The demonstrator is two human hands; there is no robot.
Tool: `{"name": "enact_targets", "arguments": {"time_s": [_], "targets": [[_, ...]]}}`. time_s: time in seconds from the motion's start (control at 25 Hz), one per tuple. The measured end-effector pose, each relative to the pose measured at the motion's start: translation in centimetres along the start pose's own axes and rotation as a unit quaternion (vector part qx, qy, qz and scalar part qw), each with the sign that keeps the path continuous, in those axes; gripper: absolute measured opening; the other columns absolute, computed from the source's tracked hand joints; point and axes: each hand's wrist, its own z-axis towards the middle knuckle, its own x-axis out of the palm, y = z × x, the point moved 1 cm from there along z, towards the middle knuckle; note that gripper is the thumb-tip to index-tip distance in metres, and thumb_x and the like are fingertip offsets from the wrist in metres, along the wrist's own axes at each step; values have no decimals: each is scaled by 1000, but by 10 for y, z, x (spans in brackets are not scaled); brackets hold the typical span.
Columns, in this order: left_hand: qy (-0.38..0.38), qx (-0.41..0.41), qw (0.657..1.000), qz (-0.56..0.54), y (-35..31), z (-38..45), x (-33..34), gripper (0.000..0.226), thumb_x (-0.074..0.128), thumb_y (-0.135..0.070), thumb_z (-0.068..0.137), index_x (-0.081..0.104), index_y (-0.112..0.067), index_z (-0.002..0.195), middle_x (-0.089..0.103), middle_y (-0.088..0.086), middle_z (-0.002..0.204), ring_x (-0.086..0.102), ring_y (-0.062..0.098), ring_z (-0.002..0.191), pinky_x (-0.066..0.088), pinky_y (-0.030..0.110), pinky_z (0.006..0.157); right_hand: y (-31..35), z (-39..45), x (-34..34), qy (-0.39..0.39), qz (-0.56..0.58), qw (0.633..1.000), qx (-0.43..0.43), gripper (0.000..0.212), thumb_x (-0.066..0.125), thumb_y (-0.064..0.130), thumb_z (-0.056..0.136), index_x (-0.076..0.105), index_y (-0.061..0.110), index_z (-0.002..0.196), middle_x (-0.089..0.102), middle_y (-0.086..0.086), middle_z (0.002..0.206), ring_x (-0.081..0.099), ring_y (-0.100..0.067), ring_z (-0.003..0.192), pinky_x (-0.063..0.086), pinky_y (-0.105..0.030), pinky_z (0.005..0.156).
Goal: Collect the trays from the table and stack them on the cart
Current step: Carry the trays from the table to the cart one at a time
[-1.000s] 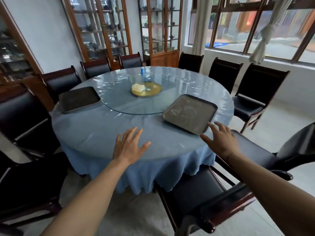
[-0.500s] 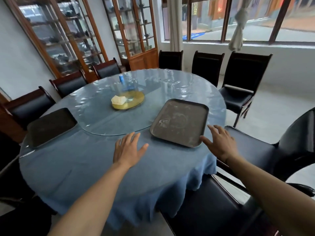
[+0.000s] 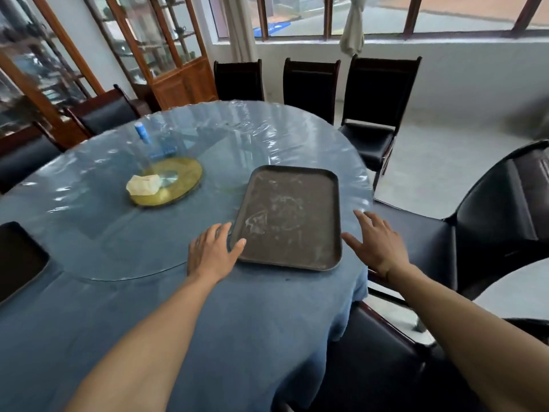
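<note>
A dark brown rectangular tray (image 3: 288, 215) with pale smears lies flat on the round table (image 3: 118, 322) near its right edge. My left hand (image 3: 212, 251) rests at the tray's near left corner, thumb over the rim, fingers spread. My right hand (image 3: 375, 242) hovers open just right of the tray's near right corner, not touching it. A second dark tray (image 3: 17, 257) lies at the far left edge of the view, partly cut off. No cart is in view.
The table has a blue cloth and a glass turntable (image 3: 142, 209) bearing a gold plate (image 3: 169, 181), a pale packet and a blue bottle (image 3: 142, 132). Black chairs (image 3: 374, 114) ring the table; one chair (image 3: 475, 233) stands close at my right. Wooden glass cabinets line the back left.
I have moved closer and to the right. My left hand has travelled right to the tray's near left corner; my right hand now sits beside its right edge.
</note>
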Motion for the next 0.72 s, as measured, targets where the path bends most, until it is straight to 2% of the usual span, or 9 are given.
{"name": "enact_targets", "arguments": {"time_s": [0.28,0.52,0.72], "targets": [[69,5,998,-7,50,106,74,65,41,-60,91,39,-21,143,46,5,144,46,28,127,33,44,105,18,67,73,64,-4,993,98,67,44,59,91,26,26,146,37,-4,149,40,-31,130,42,-51,96],[113,0,993,-18,70,168,129,64,46,-55,91,38,-18,143,49,8,138,45,29,126,36,45,101,15,111,114,108,15,979,170,69,51,52,91,25,19,146,39,-10,144,44,-33,126,48,-50,92],[174,-57,975,-124,65,209,164,55,48,-45,94,44,-16,140,59,10,122,50,31,119,40,47,100,-1,141,145,155,63,959,231,71,54,44,93,19,16,148,35,-14,145,45,-37,126,44,-51,96]]}}
